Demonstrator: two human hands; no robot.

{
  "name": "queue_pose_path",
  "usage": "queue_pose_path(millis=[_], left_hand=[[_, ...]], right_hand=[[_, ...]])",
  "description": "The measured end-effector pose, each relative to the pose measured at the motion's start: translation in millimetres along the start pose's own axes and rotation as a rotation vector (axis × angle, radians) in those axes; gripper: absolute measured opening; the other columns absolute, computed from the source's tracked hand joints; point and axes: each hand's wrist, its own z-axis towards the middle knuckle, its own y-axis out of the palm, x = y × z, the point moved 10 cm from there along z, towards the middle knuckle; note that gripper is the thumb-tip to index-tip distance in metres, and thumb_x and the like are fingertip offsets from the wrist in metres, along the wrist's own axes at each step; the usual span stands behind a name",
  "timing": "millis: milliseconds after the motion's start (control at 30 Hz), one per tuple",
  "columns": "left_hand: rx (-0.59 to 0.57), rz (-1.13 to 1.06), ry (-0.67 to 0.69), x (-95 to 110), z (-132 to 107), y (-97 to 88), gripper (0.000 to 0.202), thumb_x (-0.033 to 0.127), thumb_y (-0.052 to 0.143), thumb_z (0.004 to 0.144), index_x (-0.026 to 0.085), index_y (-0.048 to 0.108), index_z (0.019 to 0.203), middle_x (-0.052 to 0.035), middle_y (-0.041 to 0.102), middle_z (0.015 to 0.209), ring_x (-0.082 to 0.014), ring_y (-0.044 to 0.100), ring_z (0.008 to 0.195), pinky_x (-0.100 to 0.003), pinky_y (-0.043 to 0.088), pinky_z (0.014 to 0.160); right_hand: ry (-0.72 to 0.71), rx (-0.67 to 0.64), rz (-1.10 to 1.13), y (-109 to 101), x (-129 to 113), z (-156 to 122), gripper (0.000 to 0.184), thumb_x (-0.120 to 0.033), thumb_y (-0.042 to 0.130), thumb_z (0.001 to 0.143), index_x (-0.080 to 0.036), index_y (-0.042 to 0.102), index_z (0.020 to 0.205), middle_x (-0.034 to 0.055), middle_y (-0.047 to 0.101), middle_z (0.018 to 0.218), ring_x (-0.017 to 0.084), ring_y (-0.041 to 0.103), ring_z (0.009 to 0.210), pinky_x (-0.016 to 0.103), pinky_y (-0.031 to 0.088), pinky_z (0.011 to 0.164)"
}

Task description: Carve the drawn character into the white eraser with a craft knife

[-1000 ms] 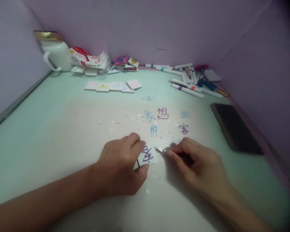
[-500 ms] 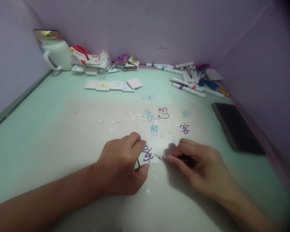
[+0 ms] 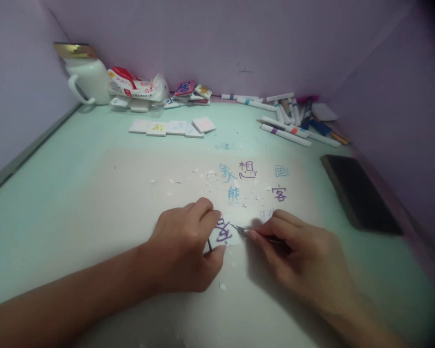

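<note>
My left hand point(image 3: 192, 246) grips a small white tile point(image 3: 235, 239) by its side, fingers at the far edge and thumb at the near edge. A purple hand-drawn character covers the visible part of the tile; the rest lies under my fingers. My right hand point(image 3: 300, 256) is closed in a pinch around a thin craft knife point(image 3: 242, 231). Its blade points left and its tip is at the upper right of the purple strokes; whether it touches the tile I cannot tell. White shavings point(image 3: 222, 286) lie around both hands.
Coloured characters point(image 3: 247, 170) are drawn on the pale tabletop beyond my hands. Several tiles point(image 3: 156, 128), a white mug point(image 3: 90, 79) and a plastic packet point(image 3: 137, 89) stand at the back left. Markers point(image 3: 286, 135) lie at the back right, with a dark phone-like slab point(image 3: 360, 193) nearer.
The knife tip has moved up a little along the right side of the purple character. My left hand keeps its hold on the tile. The whole view has shifted slightly.
</note>
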Motion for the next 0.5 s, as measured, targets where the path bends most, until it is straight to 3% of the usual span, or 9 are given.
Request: queue_pose_path(millis=[500], left_hand=[[0.058,-0.032,0.016,0.0,-0.6,-3.1,0.027,0.027,0.055,0.074,0.014,0.063,0.097,-0.008,0.064,0.093,-0.0222,0.065,0.072,-0.032,0.048,0.051]], right_hand=[[-0.049,-0.262,0.025,12.9,2.6,10.9,0.016,-0.024,0.056,0.082,-0.022,0.058,0.067,-0.0045,0.052,0.06,0.01,0.045,0.048,0.025,0.027,0.047]])
